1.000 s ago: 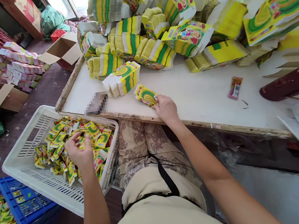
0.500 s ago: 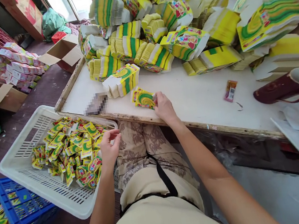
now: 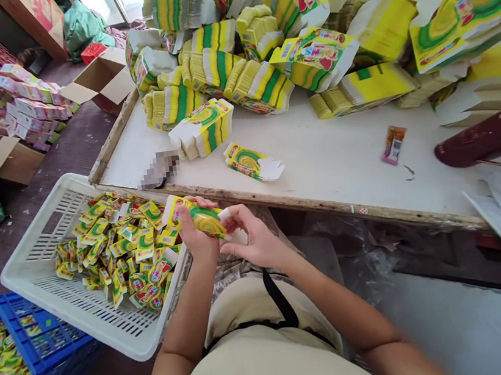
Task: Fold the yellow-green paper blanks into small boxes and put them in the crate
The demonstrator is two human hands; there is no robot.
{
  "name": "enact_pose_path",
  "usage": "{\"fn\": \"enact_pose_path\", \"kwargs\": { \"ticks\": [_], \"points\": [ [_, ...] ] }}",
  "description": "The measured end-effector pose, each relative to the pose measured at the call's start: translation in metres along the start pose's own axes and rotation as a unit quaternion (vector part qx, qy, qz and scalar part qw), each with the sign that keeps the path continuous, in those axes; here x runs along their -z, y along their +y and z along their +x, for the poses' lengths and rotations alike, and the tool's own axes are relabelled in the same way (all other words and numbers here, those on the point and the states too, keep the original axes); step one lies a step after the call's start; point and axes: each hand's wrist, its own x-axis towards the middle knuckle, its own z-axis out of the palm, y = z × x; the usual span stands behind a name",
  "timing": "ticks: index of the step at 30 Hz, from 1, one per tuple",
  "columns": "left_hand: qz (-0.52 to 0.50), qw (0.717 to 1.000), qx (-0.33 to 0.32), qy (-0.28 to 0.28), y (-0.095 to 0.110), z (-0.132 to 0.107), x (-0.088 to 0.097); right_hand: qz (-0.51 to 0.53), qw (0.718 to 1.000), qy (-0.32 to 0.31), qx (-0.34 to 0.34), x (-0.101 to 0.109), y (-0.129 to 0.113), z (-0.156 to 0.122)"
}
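My left hand [image 3: 196,234] is closed round a small yellow-and-green carton [image 3: 199,216], held over my lap just below the table edge. My right hand [image 3: 255,242] pinches the carton's white flap at its right end. A small stack of flat yellow-green cartons [image 3: 249,162] lies on the white table [image 3: 330,158] just beyond my hands. To my left a white plastic basket [image 3: 62,298] holds several folded small cartons [image 3: 120,247].
Large bundles of flat yellow-green cartons [image 3: 261,57] are heaped along the table's far side. A dark red jug [image 3: 488,138] lies at the right, a small sachet [image 3: 393,145] near it. A blue crate [image 3: 19,359] and open cardboard boxes [image 3: 102,78] stand on the floor at left.
My right hand left the stack on the table and came down to my lap with one carton. My left hand moved from the basket to grip that carton.
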Motion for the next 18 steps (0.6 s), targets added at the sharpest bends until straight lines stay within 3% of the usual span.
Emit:
{"fn": "enact_pose_path", "kwargs": {
  "ticks": [3,8,11,13,18],
  "points": [
    [0.053,0.998,0.012,0.020,-0.002,-0.004,0.002,0.000,0.999,0.030,-0.031,-0.003,0.006,0.001],
    [0.120,0.986,0.004,-0.114,-0.011,-0.019,0.020,0.050,0.991,0.082,-0.090,0.015,0.012,0.006],
    [0.125,0.982,-0.012,-0.145,-0.017,-0.024,0.032,0.089,0.986,0.091,-0.109,0.021,0.008,0.005],
    [0.140,0.982,-0.036,-0.119,-0.020,-0.025,0.034,0.110,0.983,0.074,-0.123,0.016,0.005,0.001],
    [0.182,0.979,-0.088,0.020,-0.016,-0.022,0.025,0.159,0.980,0.009,-0.117,-0.010,0.005,-0.008]
  ]
}}
